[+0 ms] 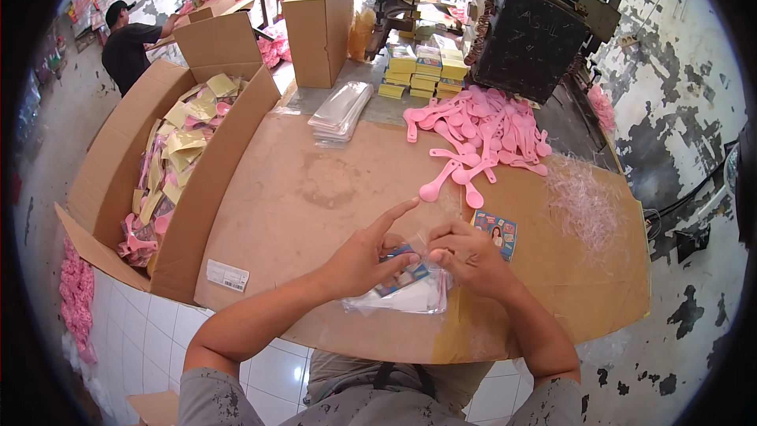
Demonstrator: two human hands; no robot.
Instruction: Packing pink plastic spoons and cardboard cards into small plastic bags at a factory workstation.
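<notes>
Over the near part of the cardboard-covered table, my left hand (pixel 369 256) has its thumb and lower fingers closed on a small clear plastic bag (pixel 419 246), while its index finger stretches toward the pink spoons. A blue printed card (pixel 404 279) shows under the left thumb; whether it is inside the bag I cannot tell. My right hand (pixel 470 259) pinches the bag's edge, its fingertips close to the left ones. Flat clear bags (pixel 430 300) lie beneath both hands. Another printed card (pixel 497 234) rests just beyond the right hand. Pink measuring spoons (pixel 489 130) are heaped farther off.
At left stands an open carton (pixel 197 213) filled with packed spoons and cards. Behind are a stack of clear bags (pixel 341 114), card stacks (pixel 426 67), an upright carton (pixel 319 31) and a dark machine (pixel 528 39). Plastic shreds (pixel 585 201) lie right. A person (pixel 132 43) works far left.
</notes>
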